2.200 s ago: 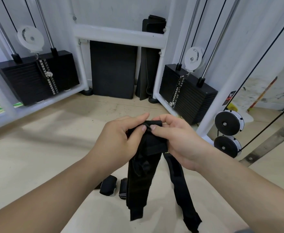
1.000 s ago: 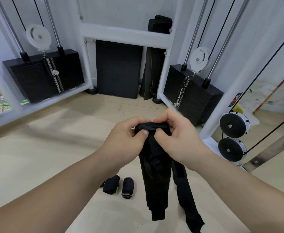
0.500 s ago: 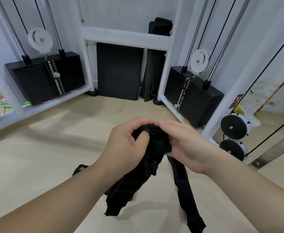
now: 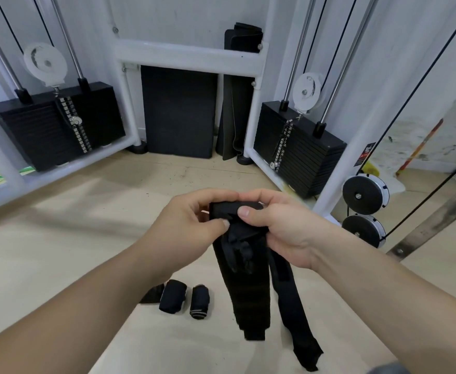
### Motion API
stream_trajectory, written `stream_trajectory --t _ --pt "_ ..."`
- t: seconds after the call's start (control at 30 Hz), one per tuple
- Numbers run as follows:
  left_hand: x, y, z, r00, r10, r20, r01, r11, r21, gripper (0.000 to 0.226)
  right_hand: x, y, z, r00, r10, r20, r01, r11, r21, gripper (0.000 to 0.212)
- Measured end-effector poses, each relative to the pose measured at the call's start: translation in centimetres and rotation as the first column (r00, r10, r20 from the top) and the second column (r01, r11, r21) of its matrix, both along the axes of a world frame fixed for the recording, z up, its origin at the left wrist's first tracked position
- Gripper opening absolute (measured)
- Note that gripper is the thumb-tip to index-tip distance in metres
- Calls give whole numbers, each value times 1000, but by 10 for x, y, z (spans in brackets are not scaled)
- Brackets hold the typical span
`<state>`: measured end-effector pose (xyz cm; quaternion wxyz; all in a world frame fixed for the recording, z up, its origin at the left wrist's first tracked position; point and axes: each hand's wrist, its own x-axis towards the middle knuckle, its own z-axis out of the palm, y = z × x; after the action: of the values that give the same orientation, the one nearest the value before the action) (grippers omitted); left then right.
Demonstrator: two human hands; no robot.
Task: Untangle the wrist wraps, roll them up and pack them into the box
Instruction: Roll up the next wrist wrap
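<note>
A: What is the biggest thing here?
B: The white cable machine, with a black pad leaning under its crossbar. I give every place from this machine.
A: Where are the wrist wraps?
B: In the air in front of the machine, on the person's side. Two hang down together: a wide wrap and a narrower wrap, which is on the side of the machine's right weight stack. Near the top they look tangled around a thin loop.
A: Are there others?
B: Two rolled wraps lie on the floor, also in front of the machine and closer to the person. A dark thing beside them is half hidden by the left forearm; I cannot tell what it is. I see no box.
A: And the hands?
B: They are close together. The left hand and the right hand both pinch the top end of the wide wrap, which is folded into a small beginning of a roll.
A: How will it handle?
B: I judge it light, soft and limp, not slippery. It bends everywhere, so the roll can loosen when the pinch relaxes. I would hold the core at both edges, thumbs on top, with the tail hanging free, and first free the narrower wrap from the tangle.
</note>
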<state>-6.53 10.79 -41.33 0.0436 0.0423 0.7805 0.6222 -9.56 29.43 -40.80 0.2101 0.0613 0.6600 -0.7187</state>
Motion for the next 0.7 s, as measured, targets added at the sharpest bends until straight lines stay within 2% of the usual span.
stream_trajectory --t 0.07,0.13,0.27,0.4,0.6,0.7 --pt "-1 0 0 988 -30 152 11 993 121 52 0 1 1 999 -19 -42 20 999 37 24" --pt "0 3 -4 972 -41 231 -6 980 199 38 1 1 1 996 -12 -86 16 999 40 24" --pt "3 7 -14 988 -2 156 -11 997 83 25 3 -5 -1 990 20 -140 -14 999 42 26" --pt "3 7 -12 997 21 70 -19 1000 -21 12 4 -8 0 990 46 -131 -38 997 64 28" --pt "2 3 -10 999 11 43 -8 997 -73 12 5 -14 4 982 148 -120 -121 970 210 29" --pt "1 0 -11 999 3 39 -1 998 -57 12 8 -16 8 970 208 -129 -155 928 338 28"
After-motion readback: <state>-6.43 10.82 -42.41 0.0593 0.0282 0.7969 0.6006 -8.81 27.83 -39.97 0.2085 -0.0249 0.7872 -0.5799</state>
